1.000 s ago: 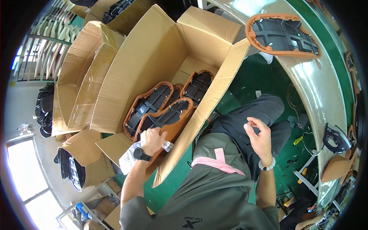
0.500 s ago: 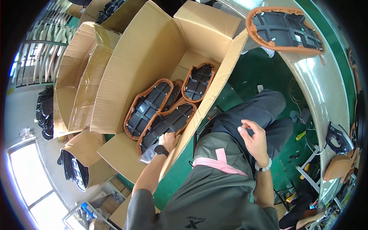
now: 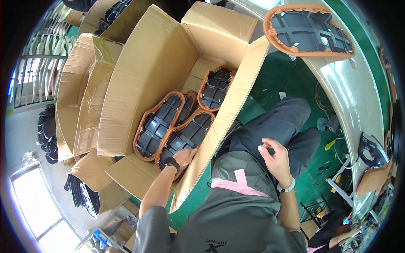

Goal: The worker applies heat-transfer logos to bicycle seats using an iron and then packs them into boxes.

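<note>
My left hand [image 3: 184, 157] reaches into a large cardboard box [image 3: 145, 63], its fingers curled at the near edge of a chair-like padded panel [image 3: 188, 134]. The panel has a black ribbed plastic back and a brown leather-like rim; the fingertips are partly hidden. Beside it lies a similar panel [image 3: 159, 125], partly covering another one. A smaller panel [image 3: 215, 88] rests farther back in the box. Over my lap hovers my right hand [image 3: 276, 161], empty, with thumb and fingers apart.
On the curved pale table [image 3: 337, 80] at the right lie another brown-rimmed panel [image 3: 312, 33], a dark iron [image 3: 371, 151] and a tan padded piece [image 3: 370, 181]. More cardboard boxes [image 3: 78, 101] stand at the left. Cables lie on the green floor [image 3: 280, 74].
The view has shifted slightly. The panel under my left hand lies a little differently against its neighbour, and the clear plastic by my left wrist is out of sight. My right hand stays over my lap.
</note>
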`<state>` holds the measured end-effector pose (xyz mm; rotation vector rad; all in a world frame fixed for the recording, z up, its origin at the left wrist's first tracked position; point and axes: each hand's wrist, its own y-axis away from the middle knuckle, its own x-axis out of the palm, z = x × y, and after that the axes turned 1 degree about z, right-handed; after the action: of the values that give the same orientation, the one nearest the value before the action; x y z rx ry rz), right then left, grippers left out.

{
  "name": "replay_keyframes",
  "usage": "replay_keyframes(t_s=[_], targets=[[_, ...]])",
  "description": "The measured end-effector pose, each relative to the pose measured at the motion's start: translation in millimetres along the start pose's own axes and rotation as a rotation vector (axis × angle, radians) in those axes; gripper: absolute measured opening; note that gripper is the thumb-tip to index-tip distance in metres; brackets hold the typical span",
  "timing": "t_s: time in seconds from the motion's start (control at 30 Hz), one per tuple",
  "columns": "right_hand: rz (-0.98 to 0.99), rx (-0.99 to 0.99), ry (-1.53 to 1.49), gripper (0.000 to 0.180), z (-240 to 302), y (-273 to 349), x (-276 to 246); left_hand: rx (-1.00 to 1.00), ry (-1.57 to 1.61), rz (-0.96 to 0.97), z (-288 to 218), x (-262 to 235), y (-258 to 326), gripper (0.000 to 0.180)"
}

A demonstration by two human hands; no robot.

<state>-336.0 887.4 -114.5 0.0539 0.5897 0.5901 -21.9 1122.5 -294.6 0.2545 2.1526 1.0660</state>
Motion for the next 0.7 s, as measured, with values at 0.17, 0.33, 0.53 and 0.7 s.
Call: replay_keyframes(t_s=[0.17,0.33,0.53,0.7], targets=[[-0.007,0.032,0.035,0.028,5,-8,-4,-0.075,-0.306,0.043,-24,-49,-29,0.059],[-0.016,0.137,-0.122,0.046,49,-24,-4,0.112,0.311,-0.554,-125,-151,-27,0.039],[0.106,-0.359,0.201,0.092,106,-79,29,0.628,0.799,-0.417,-248,-194,39,0.025],[-0.039,-0.326,0.212,0.027,88,-98,10,0.546,1.104,-0.542,-166,-162,-62,0.049]])
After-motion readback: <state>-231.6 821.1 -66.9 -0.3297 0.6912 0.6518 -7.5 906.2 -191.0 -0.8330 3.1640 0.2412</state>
